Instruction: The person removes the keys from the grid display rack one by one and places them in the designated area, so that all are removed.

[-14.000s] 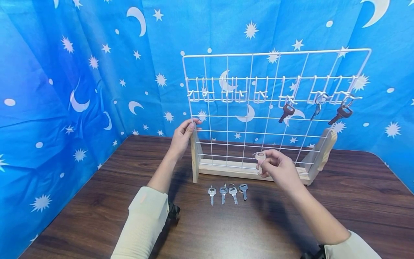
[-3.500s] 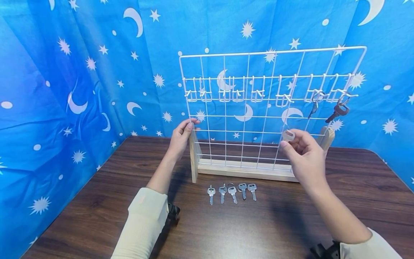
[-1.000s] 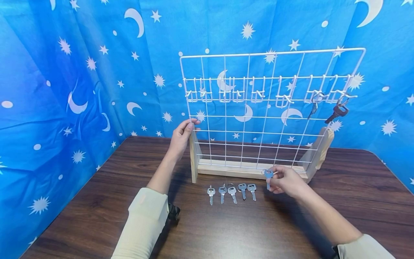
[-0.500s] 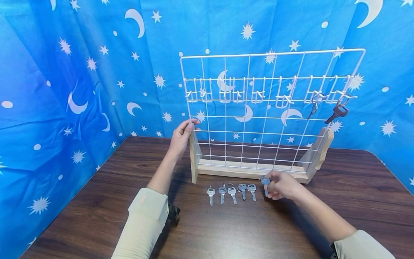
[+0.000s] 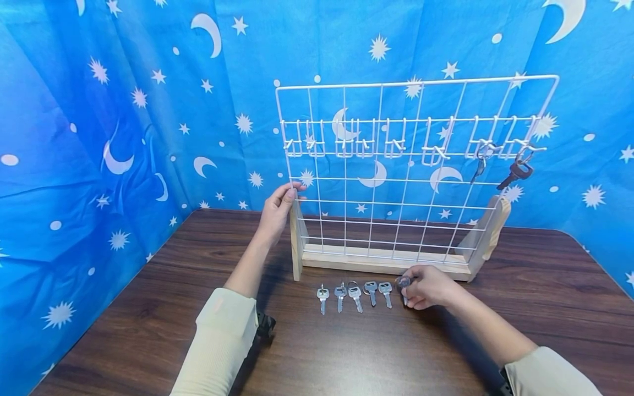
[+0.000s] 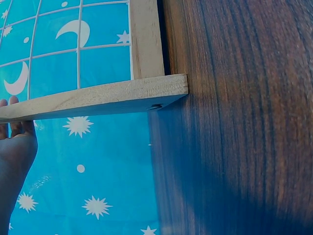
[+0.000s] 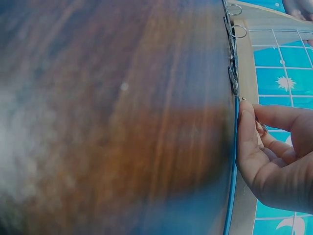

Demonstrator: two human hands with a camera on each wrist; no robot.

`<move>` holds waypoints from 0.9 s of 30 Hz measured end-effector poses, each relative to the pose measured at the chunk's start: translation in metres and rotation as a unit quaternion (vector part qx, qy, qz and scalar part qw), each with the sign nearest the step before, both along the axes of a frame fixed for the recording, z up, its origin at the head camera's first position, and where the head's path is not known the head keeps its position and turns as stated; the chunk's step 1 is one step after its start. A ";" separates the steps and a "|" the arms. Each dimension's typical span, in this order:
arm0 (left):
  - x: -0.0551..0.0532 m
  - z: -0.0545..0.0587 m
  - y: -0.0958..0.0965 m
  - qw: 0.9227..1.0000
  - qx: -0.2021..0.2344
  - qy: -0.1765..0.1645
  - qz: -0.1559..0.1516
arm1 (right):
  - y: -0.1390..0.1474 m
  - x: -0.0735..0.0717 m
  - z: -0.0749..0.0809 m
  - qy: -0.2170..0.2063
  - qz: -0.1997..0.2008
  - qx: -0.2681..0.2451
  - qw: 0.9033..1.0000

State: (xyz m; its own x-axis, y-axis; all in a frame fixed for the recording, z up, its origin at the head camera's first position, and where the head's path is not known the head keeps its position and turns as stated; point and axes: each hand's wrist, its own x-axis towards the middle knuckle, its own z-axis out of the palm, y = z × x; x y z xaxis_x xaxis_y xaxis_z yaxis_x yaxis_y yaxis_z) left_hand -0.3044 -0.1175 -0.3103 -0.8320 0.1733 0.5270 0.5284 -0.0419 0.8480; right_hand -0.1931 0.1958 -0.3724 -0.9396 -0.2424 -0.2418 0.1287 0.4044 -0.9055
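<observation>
My right hand [image 5: 428,287] pinches a key [image 5: 403,282] by its head, low at the table, just right of a row of several silver keys [image 5: 354,292]. Whether its tip touches the table I cannot tell. In the right wrist view the thumb and fingers meet at a sliver of that key [image 7: 264,128], mostly hidden. My left hand [image 5: 276,213] grips the left wooden upright [image 5: 296,242] of a white wire grid rack [image 5: 371,203]; fingers curl over its edge in the left wrist view. Two keys hang at the rack's right: a dark one [image 5: 516,174] and a thinner-looking one [image 5: 479,165].
White wire hooks [image 5: 394,146] line the grid's upper part, several bearing no key. A wooden base bar [image 5: 376,263] runs behind the key row. The dark wood table [image 5: 327,357] reaches forward; a blue star-and-moon cloth [image 5: 238,55] hangs behind.
A fifth key has joined the row since the oldest frame, and the third hanging key has left its hook. Lately my right hand has lowered its key beside the row. The left hand stays put.
</observation>
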 end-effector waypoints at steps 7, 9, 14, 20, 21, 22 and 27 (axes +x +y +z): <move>-0.001 -0.002 0.000 1.000 0.006 0.006 -0.003 | -0.003 0.000 -0.002 -0.011 -0.007 0.029 0.999; -0.001 -0.002 0.000 1.000 0.010 0.008 -0.007 | -0.004 0.000 -0.002 -0.010 -0.003 0.035 0.999; -0.001 -0.003 -0.001 1.000 0.009 0.008 -0.005 | -0.005 0.000 -0.003 -0.007 -0.008 0.041 0.999; -0.001 -0.003 -0.001 1.000 0.003 0.004 0.003 | -0.007 0.001 -0.003 -0.005 -0.015 0.057 0.998; -0.001 -0.003 0.000 1.000 0.004 0.004 0.002 | -0.007 0.001 -0.003 -0.004 -0.014 0.059 0.998; -0.001 -0.002 0.000 1.000 0.003 0.003 0.003 | -0.007 0.001 -0.003 -0.003 -0.014 0.061 0.998; -0.001 -0.002 0.000 1.000 0.006 0.002 0.000 | -0.008 0.001 -0.002 0.003 -0.011 0.067 0.998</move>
State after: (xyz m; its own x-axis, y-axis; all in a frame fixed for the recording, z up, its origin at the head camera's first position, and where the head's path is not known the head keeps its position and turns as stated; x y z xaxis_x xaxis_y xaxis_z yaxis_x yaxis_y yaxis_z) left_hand -0.3057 -0.1174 -0.3123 -0.8294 0.1674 0.5330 0.5323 -0.0528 0.8449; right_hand -0.1922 0.1874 -0.3742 -0.9458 -0.1881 -0.2648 0.1333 0.5188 -0.8445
